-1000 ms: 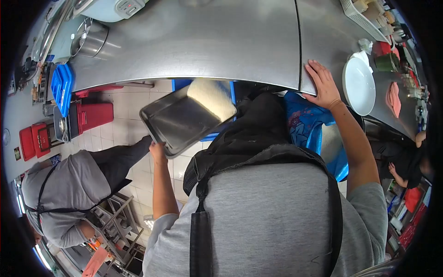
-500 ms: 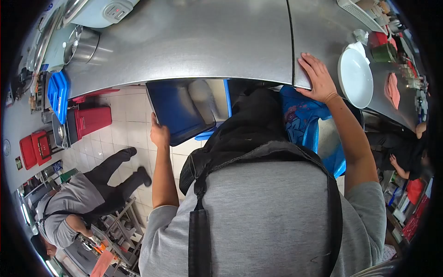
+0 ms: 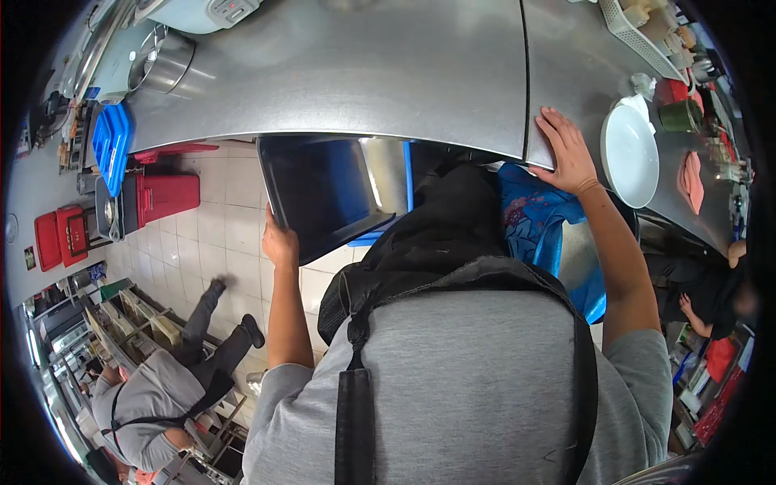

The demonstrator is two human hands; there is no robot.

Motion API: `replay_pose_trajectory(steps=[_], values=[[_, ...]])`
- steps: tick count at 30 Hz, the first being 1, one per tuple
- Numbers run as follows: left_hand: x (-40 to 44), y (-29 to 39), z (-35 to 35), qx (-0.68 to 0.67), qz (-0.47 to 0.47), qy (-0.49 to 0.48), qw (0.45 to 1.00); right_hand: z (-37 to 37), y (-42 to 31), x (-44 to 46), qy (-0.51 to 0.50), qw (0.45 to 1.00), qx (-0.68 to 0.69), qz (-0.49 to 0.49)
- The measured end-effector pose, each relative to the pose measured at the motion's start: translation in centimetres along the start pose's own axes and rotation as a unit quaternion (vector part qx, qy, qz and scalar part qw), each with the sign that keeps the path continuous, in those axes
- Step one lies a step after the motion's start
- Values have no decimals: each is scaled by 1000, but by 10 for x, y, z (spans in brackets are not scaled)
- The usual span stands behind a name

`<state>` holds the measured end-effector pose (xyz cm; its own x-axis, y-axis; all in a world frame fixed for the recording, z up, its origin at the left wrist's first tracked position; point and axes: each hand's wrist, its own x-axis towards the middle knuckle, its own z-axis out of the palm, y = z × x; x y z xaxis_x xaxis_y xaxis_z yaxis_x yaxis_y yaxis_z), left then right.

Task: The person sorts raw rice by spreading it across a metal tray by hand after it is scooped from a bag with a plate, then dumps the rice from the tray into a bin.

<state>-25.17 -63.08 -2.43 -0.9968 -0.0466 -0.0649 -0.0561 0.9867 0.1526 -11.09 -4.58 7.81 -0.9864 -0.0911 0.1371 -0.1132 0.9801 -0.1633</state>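
Observation:
My left hand (image 3: 280, 242) is closed on the near-left edge of a black rectangular tray (image 3: 323, 190) with a raised rim. The tray juts out from below the steel counter (image 3: 347, 73), its far end hidden under the counter edge. Beside the tray's right side shows the blue rim (image 3: 409, 178) of something, perhaps a container. My right hand (image 3: 568, 152) lies flat on the counter's front edge, fingers spread, holding nothing. Just right of it is a white oval dish (image 3: 630, 158). Below my right forearm hangs a shiny blue printed bag (image 3: 529, 210) with pale contents partly visible.
A steel pot (image 3: 166, 61) and a white appliance (image 3: 198, 12) stand at the counter's far left. Blue lids (image 3: 111, 145) and a red bin (image 3: 167, 198) lie left. A co-worker (image 3: 158, 396) bends over shelving behind; another person (image 3: 699, 291) is at right.
The tray has tilted and shifted slightly, so it looks darker and less of the pale area beside it shows. The view has shifted a little. The co-worker at left has bent toward the shelving.

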Motion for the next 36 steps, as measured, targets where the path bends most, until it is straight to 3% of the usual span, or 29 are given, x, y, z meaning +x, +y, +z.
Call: replay_pose_trajectory(steps=[3,6,12,16,18,22,25,29,33,35,36], values=[[-7,13,2,12,-12,38,999,0,1,0,7,1000,9,-9],[-5,41,-15,43,-47,12,998,-1,0,1,12,1000,6,-13],[6,-12,-42,-89,-133,-5,987,-1,0,1,13,1000,14,-18],[3,-49,-57,-91,-141,52,984,-6,-4,3,1,1000,13,-14],[7,-68,-58,-75,-147,14,986,-7,-6,2,6,1000,25,-13],[-3,-69,-121,-122,-133,48,982,2,0,-4,43,998,19,-40],[-11,-132,-156,-301,-177,39,936,6,3,-8,25,998,34,-38],[-47,-206,-221,-397,-177,79,897,-4,-1,-7,19,999,28,-28],[-77,-210,-246,-470,-217,95,850,3,18,-1,-96,993,65,16],[-76,-214,-219,-490,-245,92,832,-25,-17,12,60,995,32,-67],[-66,-209,-197,-565,-222,114,787,-35,-30,7,132,986,13,-100]])
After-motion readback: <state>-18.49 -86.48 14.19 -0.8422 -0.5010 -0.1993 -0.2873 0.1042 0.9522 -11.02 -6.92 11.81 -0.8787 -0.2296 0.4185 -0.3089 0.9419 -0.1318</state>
